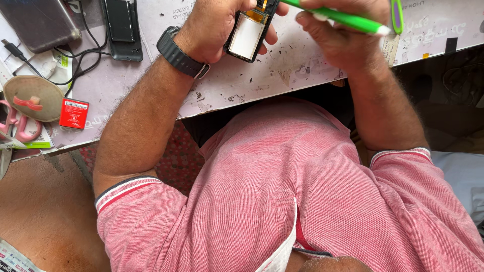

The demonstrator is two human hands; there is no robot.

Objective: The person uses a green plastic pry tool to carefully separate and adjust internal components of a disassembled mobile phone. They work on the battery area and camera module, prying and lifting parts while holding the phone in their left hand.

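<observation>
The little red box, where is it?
In the head view, the small red rectangular box lies on the worn pale table at the left, beside the round tan pad, below the black cables.

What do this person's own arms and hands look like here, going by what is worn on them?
Both arms are bare below short sleeves of a pink-red polo shirt, each cuff trimmed with white and dark stripes. The left hand has a dark grey ribbed-strap wristwatch at the wrist. The right hand wears nothing; no gloves or rings show.

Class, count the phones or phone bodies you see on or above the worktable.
3: one opened phone in the left hand; one dark phone lying top centre-left; one at top-left corner. More may lie outside the frame.
</observation>
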